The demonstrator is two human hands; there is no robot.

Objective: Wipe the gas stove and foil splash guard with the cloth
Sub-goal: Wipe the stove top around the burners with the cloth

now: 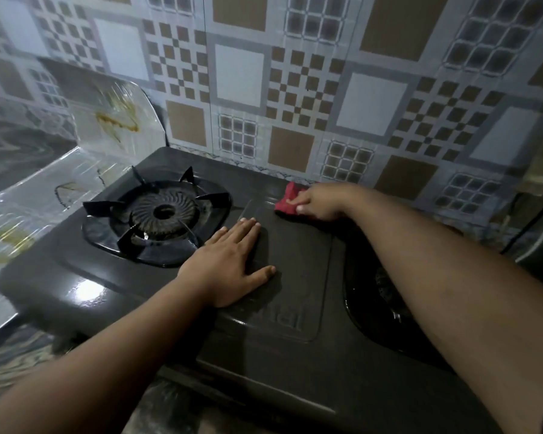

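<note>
A black two-burner gas stove (295, 292) fills the middle of the view. Its left burner (162, 214) with pan supports is in full view; my right forearm covers most of the right burner (386, 292). My right hand (318, 202) presses a small red cloth (287, 200) onto the stove's back middle, near the wall. My left hand (229, 261) lies flat, fingers spread, on the stove's centre panel and holds nothing. The foil splash guard (85, 145) stands bent around the stove's left side, with brown stains on it.
A wall with a brown, grey and white checked tile pattern (326, 89) rises right behind the stove. A dark cable (527, 227) hangs at the far right. The marbled countertop (13, 349) shows at the lower left.
</note>
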